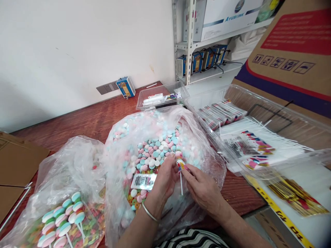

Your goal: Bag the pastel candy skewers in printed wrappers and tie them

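Over an open clear plastic bag (155, 117) of pastel pink, blue and white round candies (155, 151), both my hands hold one lollipop (181, 184). It has a white stick, a small colourful printed wrapper piece near its top, and pink candy above that. My left hand (165, 177), with a bangle on its wrist, pinches it from the left; its fingertips are partly hidden. From the right, the thumb and fingers of my right hand (200, 184) close on the printed piece. A silvery label packet (143, 181) lies on the candies beside my left hand.
A second bag (77, 151) at left holds ring candies and several finished candy sticks (64, 217). On the right, a clear tray (281, 100) holds white sticks (274, 134) and printed packets. Gold wrappers (297, 196) lie nearer. A small tub (183, 89) stands behind.
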### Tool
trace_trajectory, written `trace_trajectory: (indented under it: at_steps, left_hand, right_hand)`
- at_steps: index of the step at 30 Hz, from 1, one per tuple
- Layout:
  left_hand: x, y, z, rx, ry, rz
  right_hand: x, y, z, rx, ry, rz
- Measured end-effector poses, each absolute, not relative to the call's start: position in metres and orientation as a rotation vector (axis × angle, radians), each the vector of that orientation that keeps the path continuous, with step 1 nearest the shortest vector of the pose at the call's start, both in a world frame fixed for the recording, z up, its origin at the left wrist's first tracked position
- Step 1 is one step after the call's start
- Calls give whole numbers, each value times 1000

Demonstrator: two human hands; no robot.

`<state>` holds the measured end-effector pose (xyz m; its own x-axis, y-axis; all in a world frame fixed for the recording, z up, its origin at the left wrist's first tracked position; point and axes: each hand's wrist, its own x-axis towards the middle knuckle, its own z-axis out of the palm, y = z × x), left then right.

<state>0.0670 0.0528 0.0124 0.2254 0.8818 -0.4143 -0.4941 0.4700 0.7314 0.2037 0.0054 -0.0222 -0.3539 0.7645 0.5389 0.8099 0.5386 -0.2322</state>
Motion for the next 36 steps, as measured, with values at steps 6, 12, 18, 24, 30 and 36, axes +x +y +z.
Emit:
trace_trajectory:
  at_steps: [6, 12, 18, 24, 30, 36]
  left_hand:
    - [69, 63, 15, 350, 737, 1035]
    - [68, 58, 23, 385, 644, 1112]
    - [74, 48, 15, 276, 702, 1050]
    - [69, 30, 13, 329, 847, 1151]
    - [65, 29, 8, 412, 976, 1158]
    - [55, 43, -5, 1006, 1260, 1144]
  right_hand:
    - [203, -3, -16, -1175, -2179, -66]
    - [190, -9, -15, -1262, -2028, -57]
    - [179, 0, -20, -1404, -2078, -213]
    - [182, 4, -23, -1421, -2204, -161]
    - [180, 5, -17, -1433, -2216, -146]
    - [179, 10, -18, -1417, -2174, -215]
